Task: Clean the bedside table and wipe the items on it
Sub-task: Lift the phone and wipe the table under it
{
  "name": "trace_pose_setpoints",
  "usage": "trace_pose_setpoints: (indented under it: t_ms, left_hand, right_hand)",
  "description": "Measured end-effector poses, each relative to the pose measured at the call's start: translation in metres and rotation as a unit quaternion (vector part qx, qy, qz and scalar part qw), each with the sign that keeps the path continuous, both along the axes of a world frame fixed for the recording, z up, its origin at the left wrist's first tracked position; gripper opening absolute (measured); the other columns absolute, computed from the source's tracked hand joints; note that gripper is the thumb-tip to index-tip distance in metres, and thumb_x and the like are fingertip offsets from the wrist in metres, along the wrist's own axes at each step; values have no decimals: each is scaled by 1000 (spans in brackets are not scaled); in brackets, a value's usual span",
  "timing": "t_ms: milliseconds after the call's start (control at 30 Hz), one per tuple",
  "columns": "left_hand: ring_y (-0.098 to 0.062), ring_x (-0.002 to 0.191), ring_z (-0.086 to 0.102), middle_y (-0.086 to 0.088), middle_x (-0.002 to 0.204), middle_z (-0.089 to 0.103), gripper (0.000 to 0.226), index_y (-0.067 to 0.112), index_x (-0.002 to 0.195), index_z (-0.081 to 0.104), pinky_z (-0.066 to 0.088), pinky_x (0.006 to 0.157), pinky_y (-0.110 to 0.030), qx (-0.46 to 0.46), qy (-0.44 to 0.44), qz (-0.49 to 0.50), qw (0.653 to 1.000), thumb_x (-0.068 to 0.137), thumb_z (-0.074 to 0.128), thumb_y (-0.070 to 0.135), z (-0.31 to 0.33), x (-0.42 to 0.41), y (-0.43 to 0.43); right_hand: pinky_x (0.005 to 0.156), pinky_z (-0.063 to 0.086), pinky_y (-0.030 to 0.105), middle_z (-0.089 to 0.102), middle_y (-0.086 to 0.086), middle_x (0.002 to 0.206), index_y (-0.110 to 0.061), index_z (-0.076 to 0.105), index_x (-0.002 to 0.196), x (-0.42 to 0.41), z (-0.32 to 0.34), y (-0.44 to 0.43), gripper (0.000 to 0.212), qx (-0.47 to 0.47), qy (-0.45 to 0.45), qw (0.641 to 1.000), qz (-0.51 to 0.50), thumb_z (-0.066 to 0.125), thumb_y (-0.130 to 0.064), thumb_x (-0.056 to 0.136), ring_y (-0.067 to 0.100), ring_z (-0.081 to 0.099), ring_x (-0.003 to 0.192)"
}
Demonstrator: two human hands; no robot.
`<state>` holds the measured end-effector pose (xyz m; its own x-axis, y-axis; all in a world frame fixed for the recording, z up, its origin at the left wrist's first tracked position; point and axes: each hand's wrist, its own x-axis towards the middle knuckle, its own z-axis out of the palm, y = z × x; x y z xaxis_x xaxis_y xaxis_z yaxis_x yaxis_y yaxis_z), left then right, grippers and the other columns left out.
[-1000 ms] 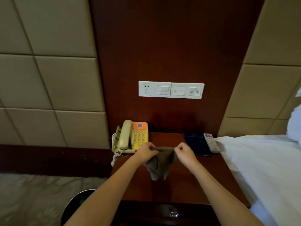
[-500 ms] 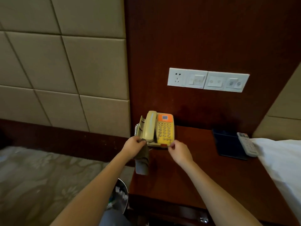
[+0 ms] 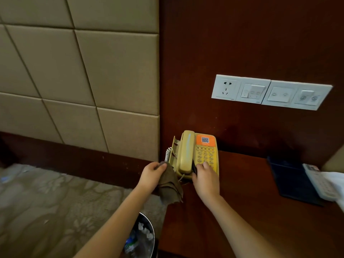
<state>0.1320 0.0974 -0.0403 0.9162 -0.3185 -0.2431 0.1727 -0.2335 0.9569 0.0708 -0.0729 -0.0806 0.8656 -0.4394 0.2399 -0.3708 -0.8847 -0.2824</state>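
Observation:
A yellow telephone (image 3: 202, 151) with an orange label and a beige handset stands at the back left corner of the dark wooden bedside table (image 3: 247, 207). My right hand (image 3: 205, 180) rests on the phone's front edge, fingers on the keypad beside the handset. My left hand (image 3: 151, 174) is just left of the phone, pinching a brown cloth (image 3: 170, 185) that hangs down over the table's left edge.
A dark blue folder (image 3: 292, 179) and a white remote (image 3: 320, 182) lie at the table's right, beside white bedding (image 3: 337, 187). A white socket and switch panel (image 3: 270, 92) is on the wood wall. A waste bin (image 3: 141, 237) stands on the carpet below left.
My right hand let go of the cloth and moved onto the telephone. My left hand carried the cloth to the phone's left side. The view swung left.

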Motion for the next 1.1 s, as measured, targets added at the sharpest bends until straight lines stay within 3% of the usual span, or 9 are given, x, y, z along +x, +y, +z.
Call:
trace_pose_setpoints:
  t_ms: [167,267,400,467,567,667,833,967,1100]
  left_hand:
    - [-20,79,63,-8,86,66,14,11,95,63,50,65,-28,-68,51,25,996,96,55,22,3,-15,-8]
    - [-21,80,64,-10,88,67,13,6,101,63,53,68,-30,-121,69,32,990,95,55,15,14,-26,-18]
    - [-27,88,64,-14,99,66,18,7,112,60,53,72,-35,-180,99,23,978,96,53,12,44,-49,-40]
    - [-27,91,63,-15,102,67,22,10,113,62,50,74,-36,-220,113,13,969,96,52,19,66,-62,-53]
    - [-23,94,62,-14,107,66,35,10,113,62,49,74,-35,-319,167,7,933,99,43,35,100,-79,-63]
    - [-19,78,57,-10,90,63,29,5,103,59,47,70,-28,-371,184,-41,909,100,34,19,129,-100,-63]
    - [-12,70,58,-3,84,67,19,9,108,63,52,54,-20,-334,105,-124,929,95,49,7,162,-141,-67]
    - [-22,87,61,-9,89,69,15,9,100,68,50,73,-32,-317,47,-96,942,93,56,13,175,-159,-72]
    - [-13,64,59,-5,71,64,13,6,92,66,46,60,-27,-316,29,-74,945,94,54,10,190,-172,-75]
  right_hand:
    - [80,50,33,55,6,118,-12,58,122,-16,11,-11,28,119,-30,988,-95,50,-22,96,23,59,103]
    - [73,46,27,57,7,114,-10,62,114,-32,28,-20,23,212,-89,964,-133,53,-19,95,21,59,97]
    - [68,38,9,58,-2,107,-12,63,111,-54,69,-13,19,280,-178,943,-31,55,-15,94,10,56,94]
    - [71,39,6,57,-7,104,-14,63,111,-68,94,-2,19,268,-190,944,36,55,-15,94,6,54,93]
    - [82,49,17,59,-11,101,-17,64,111,-91,127,6,19,237,-225,942,72,54,-17,95,6,58,97]
    - [84,52,33,65,-7,100,-17,66,107,-114,155,0,16,177,-259,948,59,55,-18,95,11,61,94]
    - [85,43,37,64,-5,95,-18,61,101,-155,192,1,10,44,-257,964,51,54,-16,93,17,60,91]
    - [83,32,31,63,-7,92,-20,58,100,-186,210,13,8,6,-270,961,64,53,-23,95,15,57,89]
    - [82,26,30,64,-8,93,-20,60,101,-205,229,15,11,14,-275,959,64,52,-23,95,14,56,91]
